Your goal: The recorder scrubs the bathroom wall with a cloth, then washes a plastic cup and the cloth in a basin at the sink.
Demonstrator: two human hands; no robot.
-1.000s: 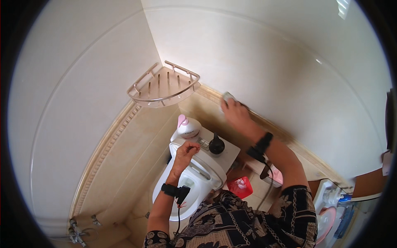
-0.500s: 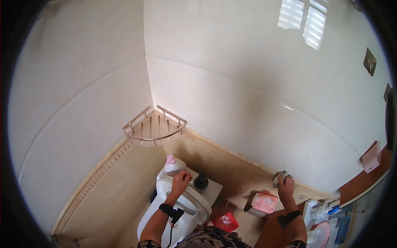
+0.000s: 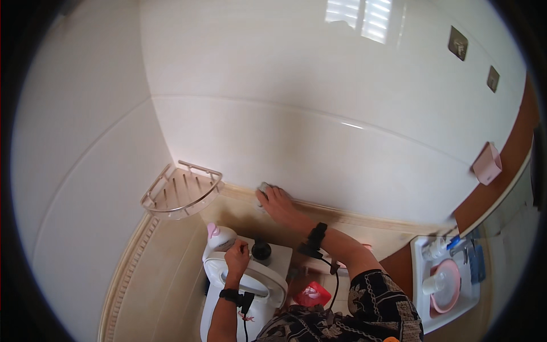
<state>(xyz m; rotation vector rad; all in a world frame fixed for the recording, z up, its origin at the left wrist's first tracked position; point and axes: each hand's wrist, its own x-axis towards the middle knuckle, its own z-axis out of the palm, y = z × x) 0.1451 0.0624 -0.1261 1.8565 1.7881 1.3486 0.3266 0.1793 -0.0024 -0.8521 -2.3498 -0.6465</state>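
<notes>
My right hand (image 3: 277, 204) is closed on a crumpled grey cloth (image 3: 264, 188), pressing it to the beige border strip (image 3: 239, 191) along the wall, just right of the corner shelf (image 3: 182, 191). Below, my left hand (image 3: 237, 256) has its fingers curled in above the white toilet (image 3: 215, 280); whatever lies inside them is hidden. Beside it, a white bottle (image 3: 221, 239) with a pink top stands on its left, and a round black object (image 3: 261, 249) sits on its right on the white tank top (image 3: 282, 259).
A red bag-lined container (image 3: 313, 294) stands on the floor right of the toilet. At the right, a white sink (image 3: 420, 285) holds a pink basin (image 3: 454, 292). A pink holder (image 3: 487, 164) and dark square hooks (image 3: 457, 44) are fixed to the wall.
My right hand has carried the cloth left along the border strip, from above the pink package to near the corner shelf. My left hand stays by the bottle. The view has shifted right.
</notes>
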